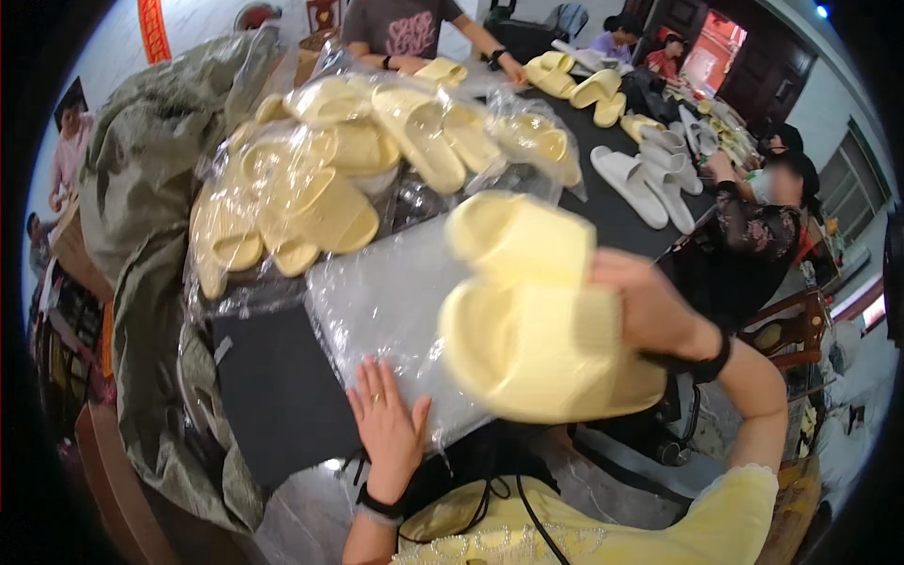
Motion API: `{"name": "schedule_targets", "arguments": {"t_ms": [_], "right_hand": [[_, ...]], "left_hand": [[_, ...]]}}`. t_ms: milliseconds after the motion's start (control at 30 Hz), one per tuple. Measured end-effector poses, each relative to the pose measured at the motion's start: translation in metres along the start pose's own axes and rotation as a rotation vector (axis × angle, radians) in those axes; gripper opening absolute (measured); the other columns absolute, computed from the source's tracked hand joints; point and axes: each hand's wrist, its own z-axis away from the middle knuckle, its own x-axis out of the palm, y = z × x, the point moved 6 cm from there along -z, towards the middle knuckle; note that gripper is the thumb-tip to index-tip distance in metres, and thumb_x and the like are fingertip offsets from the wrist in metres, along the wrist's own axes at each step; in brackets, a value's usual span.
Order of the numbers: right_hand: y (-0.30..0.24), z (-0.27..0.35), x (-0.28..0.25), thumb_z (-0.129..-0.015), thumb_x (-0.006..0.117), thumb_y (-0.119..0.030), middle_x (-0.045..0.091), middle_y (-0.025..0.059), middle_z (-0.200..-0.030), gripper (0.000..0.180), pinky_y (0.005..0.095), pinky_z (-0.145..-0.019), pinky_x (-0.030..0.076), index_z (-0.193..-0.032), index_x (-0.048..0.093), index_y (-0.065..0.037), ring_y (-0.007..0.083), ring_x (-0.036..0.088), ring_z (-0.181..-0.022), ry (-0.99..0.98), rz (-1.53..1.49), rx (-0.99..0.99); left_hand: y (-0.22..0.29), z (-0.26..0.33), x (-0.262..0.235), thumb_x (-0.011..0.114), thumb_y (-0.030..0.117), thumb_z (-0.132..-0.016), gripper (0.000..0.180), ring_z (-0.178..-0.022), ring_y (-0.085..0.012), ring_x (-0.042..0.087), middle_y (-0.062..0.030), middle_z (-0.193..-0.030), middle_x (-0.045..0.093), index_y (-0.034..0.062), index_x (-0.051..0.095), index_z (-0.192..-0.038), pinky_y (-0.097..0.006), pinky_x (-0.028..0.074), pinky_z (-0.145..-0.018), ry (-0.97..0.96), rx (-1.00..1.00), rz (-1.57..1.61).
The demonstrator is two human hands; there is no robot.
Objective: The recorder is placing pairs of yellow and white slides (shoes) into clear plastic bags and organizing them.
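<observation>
My right hand [654, 303] is closed on a pair of pale yellow slide slippers [537, 325], lifted in front of me with their toes pointing right. The slippers are slightly blurred. Flat on a stack of clear plastic bags [372, 292] lies my left hand [388, 426], its fingers stretched out and holding nothing. Beyond the bags is a heap of yellow slippers in clear wrapping [325, 212]. Part of the bag stack is hidden behind the held pair.
A large grey-green sack [155, 179] stands along the left side of the black tabletop [278, 395]. White slippers [629, 186] and loose yellow slippers [598, 89] lie farther right. A person [400, 28] works across the table, and another person [758, 221] sits at the right.
</observation>
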Motion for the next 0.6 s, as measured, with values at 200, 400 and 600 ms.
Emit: {"name": "schedule_targets", "arguments": {"t_ms": [200, 400, 600], "right_hand": [[-0.031, -0.027, 0.174, -0.070, 0.057, -0.005, 0.055, 0.0142, -0.090, 0.016, 0.0424, -0.070, 0.047, -0.086, 0.056, -0.001, 0.0348, 0.058, -0.080, -0.390, -0.113, 0.018], [0.084, -0.013, 0.156, -0.074, 0.057, -0.008, 0.060, 0.0184, -0.088, 0.018, 0.0433, -0.073, 0.045, -0.092, 0.057, -0.003, 0.0375, 0.057, -0.084, -0.071, 0.031, 0.289], [0.180, 0.029, 0.050, -0.073, 0.057, -0.008, 0.060, 0.0222, -0.090, 0.019, 0.0434, -0.075, 0.046, -0.091, 0.057, 0.001, 0.0388, 0.058, -0.087, 0.173, 0.198, 0.571]], "left_hand": [[-0.019, 0.022, 0.022, 0.054, 0.046, -0.081, 0.079, -0.134, -0.0365, 0.022, -0.0228, -0.143, 0.026, -0.0038, 0.027, -0.137, -0.047, 0.017, -0.109, -0.024, 0.073, -0.235], [-0.001, 0.002, 0.006, 0.053, 0.055, -0.080, 0.086, -0.134, -0.0366, 0.021, -0.0257, -0.142, 0.027, -0.0096, 0.030, -0.133, -0.046, 0.017, -0.109, 0.046, -0.036, -0.067], [0.009, -0.006, 0.010, 0.053, 0.052, -0.081, 0.086, -0.135, -0.0385, 0.018, -0.0274, -0.142, 0.025, -0.0107, 0.028, -0.134, -0.048, 0.013, -0.109, 0.005, -0.016, -0.120]]}}
